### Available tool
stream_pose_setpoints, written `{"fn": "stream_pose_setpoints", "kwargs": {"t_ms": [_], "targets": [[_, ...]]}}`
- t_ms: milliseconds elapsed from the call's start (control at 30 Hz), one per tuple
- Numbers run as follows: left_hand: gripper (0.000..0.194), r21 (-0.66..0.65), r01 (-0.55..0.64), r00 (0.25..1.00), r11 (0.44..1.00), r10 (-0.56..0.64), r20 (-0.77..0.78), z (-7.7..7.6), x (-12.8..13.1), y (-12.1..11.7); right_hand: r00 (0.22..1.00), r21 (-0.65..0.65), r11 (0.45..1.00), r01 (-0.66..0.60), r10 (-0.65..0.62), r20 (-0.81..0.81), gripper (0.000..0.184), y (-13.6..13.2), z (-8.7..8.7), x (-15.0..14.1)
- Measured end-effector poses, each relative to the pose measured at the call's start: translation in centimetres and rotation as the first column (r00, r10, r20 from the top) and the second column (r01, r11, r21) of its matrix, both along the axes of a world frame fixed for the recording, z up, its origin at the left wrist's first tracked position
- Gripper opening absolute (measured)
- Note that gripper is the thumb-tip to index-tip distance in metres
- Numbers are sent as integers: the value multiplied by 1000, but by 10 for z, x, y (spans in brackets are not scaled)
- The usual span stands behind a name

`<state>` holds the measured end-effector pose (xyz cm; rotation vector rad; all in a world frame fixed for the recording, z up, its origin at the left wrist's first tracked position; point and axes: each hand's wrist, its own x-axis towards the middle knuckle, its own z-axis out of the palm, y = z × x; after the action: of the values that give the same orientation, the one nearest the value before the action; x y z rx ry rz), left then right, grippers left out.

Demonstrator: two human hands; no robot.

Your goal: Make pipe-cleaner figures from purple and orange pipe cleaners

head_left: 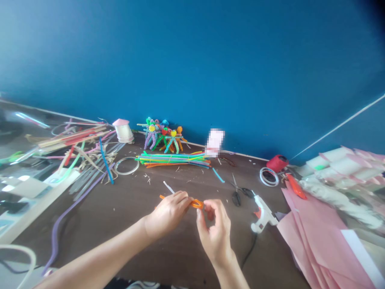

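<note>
In the head view, my left hand [173, 209] is closed on an orange pipe cleaner [197, 204]. One end sticks out left of the hand, and a bent loop shows at its right. My right hand [215, 228] has thumb and forefinger at the loop's right end, its other fingers curled. A white strip [168, 187] lies just beyond my left hand. Farther back is a bundle of coloured pipe cleaners [174, 159]. Black-handled scissors [237, 192] and a white glue gun [263, 214] lie to the right.
Small pipe-cleaner figures [164, 135] stand by the blue wall [192, 72], near a white cup with a pink top [123, 131]. Loose strips and sticks [78, 136] crowd the left. At right are tape rolls [269, 177], red twine [277, 163] and pink sheets [315, 228].
</note>
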<state>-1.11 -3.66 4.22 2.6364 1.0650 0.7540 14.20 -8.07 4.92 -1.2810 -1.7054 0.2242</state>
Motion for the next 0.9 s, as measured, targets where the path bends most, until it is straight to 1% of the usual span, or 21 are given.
{"fn": "stream_pose_setpoints", "kwargs": {"t_ms": [100,167,233,300,333,367,400,433,467,500,567,633,667,700,767,900], "targets": [[25,-26,26,999,999,-27,-39,-3,1,1,999,-51,997,-50,50,-4,18,0,4,3],[27,-67,37,998,997,-40,-48,-2,0,3,992,-122,987,-104,95,-84,18,3,9,9],[28,-132,82,995,988,-87,-38,3,-2,5,972,-214,962,-171,129,-196,15,8,15,16],[27,-251,181,983,951,-183,12,12,-5,6,944,-296,914,-276,201,-261,14,13,21,24],[27,-338,243,970,909,-234,69,17,-6,6,926,-328,880,-343,259,-273,15,16,25,27],[27,-430,303,953,851,-268,142,23,-7,5,905,-353,841,-409,323,-278,15,18,28,30],[29,-525,338,941,781,-275,198,27,-7,5,881,-372,803,-465,380,-281,14,20,31,31],[31,-620,357,934,699,-261,244,31,-7,4,859,-382,772,-508,426,-282,14,21,34,32],[34,-698,359,933,620,-225,280,34,-6,3,844,-383,753,-535,457,-282,14,22,36,32],[37,-760,353,935,546,-181,305,35,-5,2,838,-373,751,-545,469,-279,15,21,38,32],[40,-834,354,933,423,-94,348,34,-4,0,847,-330,782,-529,462,-264,15,20,39,31],[42,-859,385,918,338,-42,395,31,-2,-1,867,-276,825,-493,440,-234,15,19,37,29],[43,-860,407,907,308,-28,420,29,-1,-2,878,-249,845,-474,428,-215,15,18,35,28],[43,-856,428,897,290,-19,442,27,0,-2,887,-222,862,-455,419,-194,17,17,32,27],[42,-848,453,884,276,-10,468,25,1,-2,903,-168,890,-424,402,-153,21,16,28,26],[41,-848,466,878,254,-16,478,24,2,-2,917,-112,912,-394,383,-111,25,14,23,25]]}}
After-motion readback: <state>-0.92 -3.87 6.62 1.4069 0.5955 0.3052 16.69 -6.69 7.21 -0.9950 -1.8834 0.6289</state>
